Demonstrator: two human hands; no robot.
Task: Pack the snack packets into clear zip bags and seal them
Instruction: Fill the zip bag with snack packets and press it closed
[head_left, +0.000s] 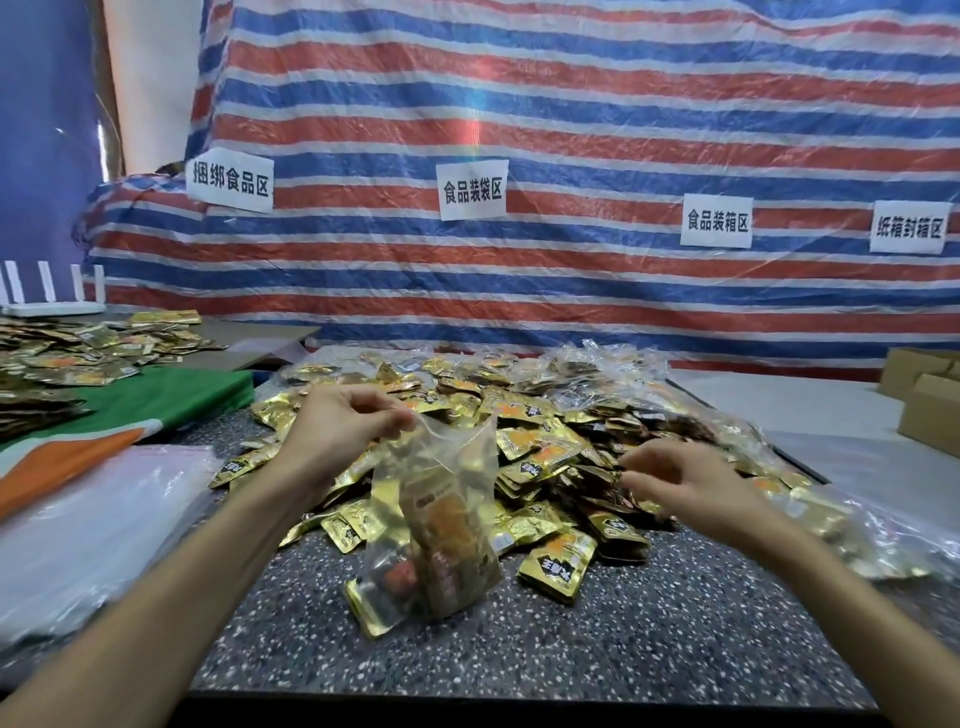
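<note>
My left hand (340, 428) pinches the top edge of a clear zip bag (441, 525), which hangs upright with its mouth open and several gold snack packets inside. Its bottom rests on the speckled table (623, 639). A big heap of gold snack packets (524, 447) lies just behind and to the right of the bag. My right hand (680, 480) reaches into the heap's right side with its fingers curled among the packets; blur hides whether it holds one.
A stack of empty clear zip bags (98, 530) lies at the left, on a green and orange cloth (130, 410). More packets (78, 348) cover the far left table. Filled clear bags (857, 525) pile at the right. Cardboard boxes (930, 400) stand far right. A striped tarp backs the table.
</note>
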